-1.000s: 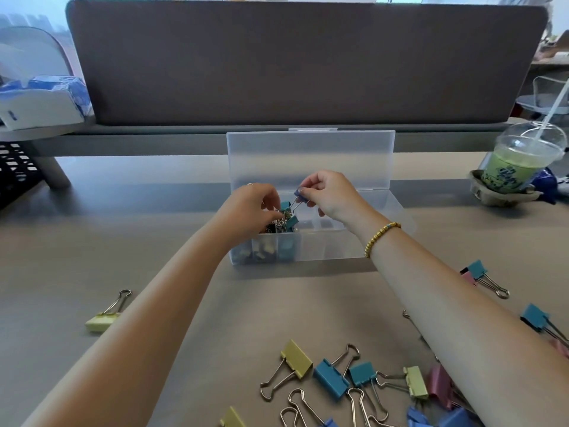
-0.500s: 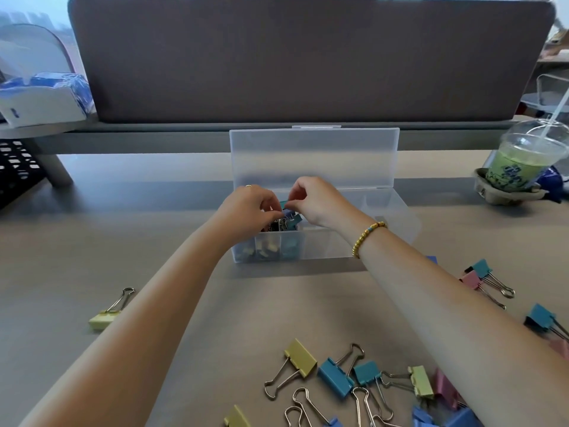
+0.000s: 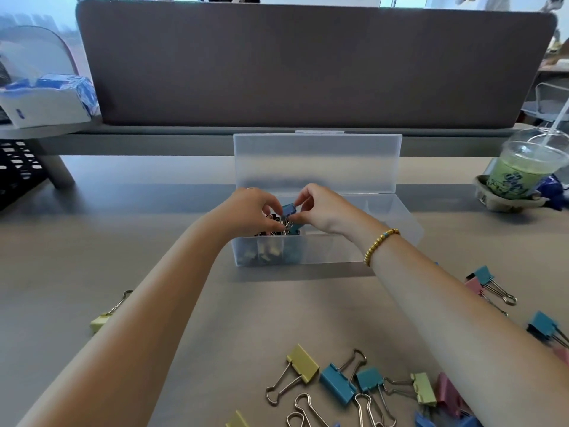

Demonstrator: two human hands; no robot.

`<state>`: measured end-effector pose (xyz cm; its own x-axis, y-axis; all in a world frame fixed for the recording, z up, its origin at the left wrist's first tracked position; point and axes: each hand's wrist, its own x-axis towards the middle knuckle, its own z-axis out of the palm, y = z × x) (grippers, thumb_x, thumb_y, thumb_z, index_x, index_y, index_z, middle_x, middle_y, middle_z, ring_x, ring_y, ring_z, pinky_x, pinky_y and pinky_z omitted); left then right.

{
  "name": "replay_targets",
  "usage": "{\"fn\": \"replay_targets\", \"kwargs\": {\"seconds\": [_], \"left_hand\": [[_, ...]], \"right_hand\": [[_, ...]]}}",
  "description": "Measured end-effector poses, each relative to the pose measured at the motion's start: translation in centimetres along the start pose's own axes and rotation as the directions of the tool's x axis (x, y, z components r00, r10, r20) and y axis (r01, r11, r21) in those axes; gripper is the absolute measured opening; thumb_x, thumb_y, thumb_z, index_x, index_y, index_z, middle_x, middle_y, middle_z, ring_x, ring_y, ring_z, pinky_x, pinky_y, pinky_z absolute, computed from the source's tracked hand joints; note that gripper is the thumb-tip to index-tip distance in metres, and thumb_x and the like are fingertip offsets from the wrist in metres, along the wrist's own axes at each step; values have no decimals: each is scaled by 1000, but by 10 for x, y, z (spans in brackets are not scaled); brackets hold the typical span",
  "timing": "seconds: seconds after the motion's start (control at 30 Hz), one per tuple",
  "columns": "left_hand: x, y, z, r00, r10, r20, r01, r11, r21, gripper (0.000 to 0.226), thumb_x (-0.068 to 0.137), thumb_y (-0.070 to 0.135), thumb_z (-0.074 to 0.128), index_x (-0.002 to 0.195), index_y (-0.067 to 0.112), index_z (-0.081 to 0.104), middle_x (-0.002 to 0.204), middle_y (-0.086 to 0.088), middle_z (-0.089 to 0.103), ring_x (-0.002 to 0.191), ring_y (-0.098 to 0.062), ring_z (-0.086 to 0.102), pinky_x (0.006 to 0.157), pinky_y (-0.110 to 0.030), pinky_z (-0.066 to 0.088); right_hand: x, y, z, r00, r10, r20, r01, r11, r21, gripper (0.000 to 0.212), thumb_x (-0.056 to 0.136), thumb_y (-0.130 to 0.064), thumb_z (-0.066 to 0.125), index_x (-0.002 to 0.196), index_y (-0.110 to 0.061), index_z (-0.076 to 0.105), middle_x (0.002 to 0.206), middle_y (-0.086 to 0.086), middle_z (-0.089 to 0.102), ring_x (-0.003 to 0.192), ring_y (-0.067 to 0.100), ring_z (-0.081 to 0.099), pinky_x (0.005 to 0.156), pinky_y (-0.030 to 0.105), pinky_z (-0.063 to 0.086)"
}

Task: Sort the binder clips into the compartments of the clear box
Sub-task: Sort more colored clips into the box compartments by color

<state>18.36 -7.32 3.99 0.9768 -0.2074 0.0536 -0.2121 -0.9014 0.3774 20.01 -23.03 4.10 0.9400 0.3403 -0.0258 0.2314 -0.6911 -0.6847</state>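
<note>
My right hand (image 3: 320, 209) and left hand (image 3: 255, 211) both pinch a blue binder clip (image 3: 289, 208) above the clear box's (image 3: 317, 161) left compartments, apparently to seat it among the clips there.

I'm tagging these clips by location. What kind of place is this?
Most likely an office desk: a grey fabric divider panel backs the grey tabletop, loose coloured binder clips lie on it, and a lidded plastic cup of green drink stands at the right.

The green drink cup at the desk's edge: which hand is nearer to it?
Right. The right hand is over the clear box, on the side toward the green drink cup; the left hand is farther left.
</note>
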Motion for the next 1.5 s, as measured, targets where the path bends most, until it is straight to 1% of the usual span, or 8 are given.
{"fn": "replay_targets", "kwargs": {"seconds": [0.4, 0.57, 0.77, 0.93, 1.03, 1.13, 1.27, 1.5], "left_hand": [[-67, 16, 6, 922, -39, -385, -89, 947, -309, 16, 92, 17, 52, 94, 10, 66, 83, -9, 66, 75, -21, 56, 74, -32, 47], [-121, 24, 26, 950, -8, -313, -113, 924, -365, 11, 92, 16, 54, 92, 13, 64, 73, 5, 58, 68, -11, 51, 66, -24, 41], [-181, 21, 41, 980, -85, -181, -9, 886, -464, 10, 89, 23, 60, 98, 22, 60, 89, 8, 61, 89, -10, 57, 75, -13, 43], [-229, -5, 34, 986, -66, 151, 107, 951, -289, 66, 62, 55, 75, 116, 35, 42, 135, 3, 39, 129, -12, 32, 105, -27, 27], [-247, -11, 31, 970, -67, 233, 98, 987, -126, 107, 39, 74, 58, 135, 39, 28, 151, 5, 15, 143, -16, 4, 114, -33, 9], [-247, -10, 36, 967, -98, 236, 102, 995, -6, 104, 59, 66, 70, 143, 39, 16, 157, 4, 0, 144, -16, -12, 117, -38, -2], [-237, -19, 38, 985, -112, 133, 119, 992, -45, 80, 74, 48, 69, 141, 30, 29, 153, 0, 18, 144, -17, 3, 117, -34, 6], [-233, -24, 37, 984, -164, -64, 124, 905, -407, 49, 68, 43, 76, 111, 37, 53, 125, 4, 54, 124, -18, 46, 109, -37, 34]], "right_hand": [[-78, -12, 13, 927, -107, -360, 149, 985, 90, 7, 97, -13, 45, 94, -15, 51, 84, -7, 51, 77, 6, 48, 61, 11, 37], [-130, -19, 39, 947, -174, -269, 196, 979, 54, 10, 97, -14, 47, 101, -13, 55, 96, 1, 56, 87, 13, 53, 72, 19, 43], [-177, -18, 62, 972, -162, -171, 174, 983, 58, 8, 95, -18, 50, 96, -16, 58, 87, -6, 54, 78, 7, 50, 63, 13, 38], [-200, -16, 78, 982, -184, -45, 183, 983, -30, 11, 91, -22, 57, 101, -19, 62, 99, -4, 55, 95, 14, 52, 81, 23, 46], [-205, -21, 82, 977, -203, 58, 210, 965, -156, 18, 90, -30, 58, 109, -30, 58, 108, -6, 53, 107, 15, 46, 95, 38, 41], [-208, -28, 83, 957, -241, 161, 276, 927, -253, 35, 91, -34, 56, 126, -37, 51, 125, -6, 48, 119, 17, 37, 101, 40, 33], [-208, -32, 93, 919, -277, 280, 368, 860, -354, 44, 93, -35, 52, 137, -35, 44, 145, -12, 37, 130, 18, 27, 103, 40, 26], [-198, -29, 97, 952, -256, 169, 306, 838, -452, 43, 94, -35, 52, 135, -24, 47, 139, -5, 44, 127, 20, 31, 100, 37, 28]]}}
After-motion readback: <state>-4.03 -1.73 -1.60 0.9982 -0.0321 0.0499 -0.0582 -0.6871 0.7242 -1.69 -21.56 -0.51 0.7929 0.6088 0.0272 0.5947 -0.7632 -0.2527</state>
